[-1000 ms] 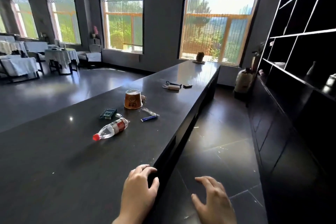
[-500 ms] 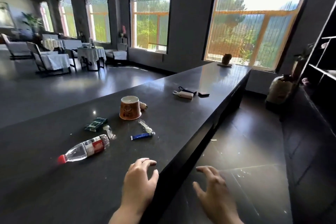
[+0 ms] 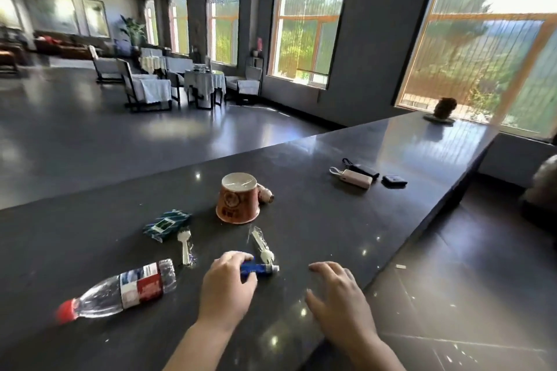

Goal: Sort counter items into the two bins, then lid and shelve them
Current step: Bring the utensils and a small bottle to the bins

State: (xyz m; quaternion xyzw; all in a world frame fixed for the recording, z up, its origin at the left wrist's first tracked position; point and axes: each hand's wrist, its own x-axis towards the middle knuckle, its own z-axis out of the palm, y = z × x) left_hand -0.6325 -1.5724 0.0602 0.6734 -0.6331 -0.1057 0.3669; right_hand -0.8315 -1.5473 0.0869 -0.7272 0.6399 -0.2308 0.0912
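Head view over a glossy dark stone bench (image 3: 346,235), speckled with light reflections. Left hand (image 3: 227,289) curled around a small blue tube with a silvery cap (image 3: 259,269), tube lying flat on the bench. Right hand (image 3: 337,298) spread, fingers relaxed, just above the bench near its front edge. Beside the tube, a white plastic fork in clear crinkled wrap (image 3: 261,245); a second wrapped fork (image 3: 184,245) further left. Clear ribbed plastic bottle with red cap and red-white-blue label (image 3: 120,291) on its side, print too blurred to read. Upturned orange paper cup with a round emblem (image 3: 238,198), writing illegible. Teal crumpled packet with a white label (image 3: 166,224). Farther off, a white rounded power bank (image 3: 354,178) and a black flat case (image 3: 394,180).
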